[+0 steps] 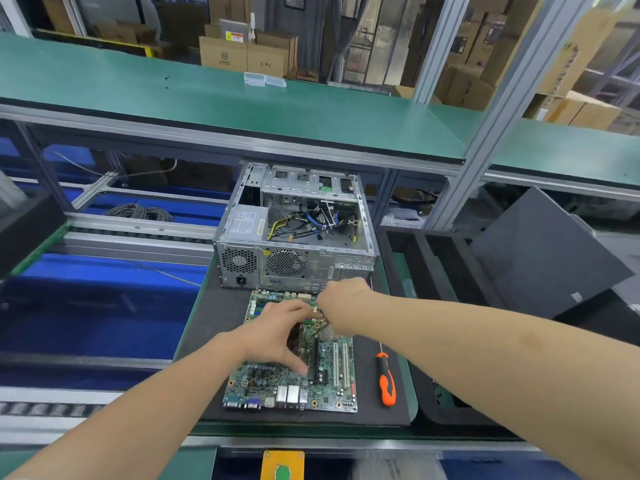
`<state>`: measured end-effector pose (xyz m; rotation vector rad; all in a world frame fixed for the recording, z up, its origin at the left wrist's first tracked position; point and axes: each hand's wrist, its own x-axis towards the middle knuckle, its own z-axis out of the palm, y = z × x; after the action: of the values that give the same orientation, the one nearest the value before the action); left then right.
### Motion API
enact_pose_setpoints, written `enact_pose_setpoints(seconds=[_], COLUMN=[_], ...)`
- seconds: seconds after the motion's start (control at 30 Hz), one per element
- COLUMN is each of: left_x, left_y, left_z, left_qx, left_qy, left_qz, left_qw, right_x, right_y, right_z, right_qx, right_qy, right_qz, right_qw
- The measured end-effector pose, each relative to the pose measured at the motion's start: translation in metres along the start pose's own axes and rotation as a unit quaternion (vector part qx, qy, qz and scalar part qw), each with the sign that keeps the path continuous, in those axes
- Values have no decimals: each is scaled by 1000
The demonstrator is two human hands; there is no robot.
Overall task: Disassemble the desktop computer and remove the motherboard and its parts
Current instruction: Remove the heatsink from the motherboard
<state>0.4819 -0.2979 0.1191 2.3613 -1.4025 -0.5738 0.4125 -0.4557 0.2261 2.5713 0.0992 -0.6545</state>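
The green motherboard (294, 379) lies flat on a dark mat (214, 323), in front of the open, emptied computer case (294, 237). My left hand (277, 334) rests spread over the board's middle, thumb down toward the near side and fingers reaching the memory slots. My right hand (341, 303) is over the board's far right part, fingers curled on a small part by the memory slots; what it pinches is hidden. Loose cables (304, 223) lie inside the case.
An orange-and-black screwdriver (386, 379) lies on the mat right of the board. A grey side panel (540, 258) leans in black foam trays (426, 271) at the right. A green shelf (242, 109) runs above. Blue conveyor (104, 299) at left.
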Motion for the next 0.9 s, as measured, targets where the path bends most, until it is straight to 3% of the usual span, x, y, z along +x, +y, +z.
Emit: enact_pose_setpoints(seconds=[0.07,0.1,0.27,0.4,0.5,0.6,0.7,0.9], left_x=[2,4,4,-2,-1,1,2,2], left_y=[3,3,-1,-7,-10,-7,-3,-2], left_z=[-2,-3,-2,12,9,5,2,-18], left_qx=[159,178,124,124,59,90,115,-79], left_qy=[-40,-53,-21,19,19,18,37,62], left_qz=[-44,-62,-61,-55,-73,-41,7,-82], left_qw=[985,981,990,991,995,995,993,992], right_x=[-8,-10,-10,-5,-3,0,-5,-10], right_y=[15,20,11,3,6,10,9,11], right_z=[18,26,52,61,60,53,49,46], right_qx=[9,-6,-141,-111,-23,-52,13,55], right_qy=[-39,-49,-98,-87,-122,-120,-164,-154], right_qz=[22,5,-129,-169,-109,-124,-56,-12], right_qw=[999,999,977,975,986,984,985,986])
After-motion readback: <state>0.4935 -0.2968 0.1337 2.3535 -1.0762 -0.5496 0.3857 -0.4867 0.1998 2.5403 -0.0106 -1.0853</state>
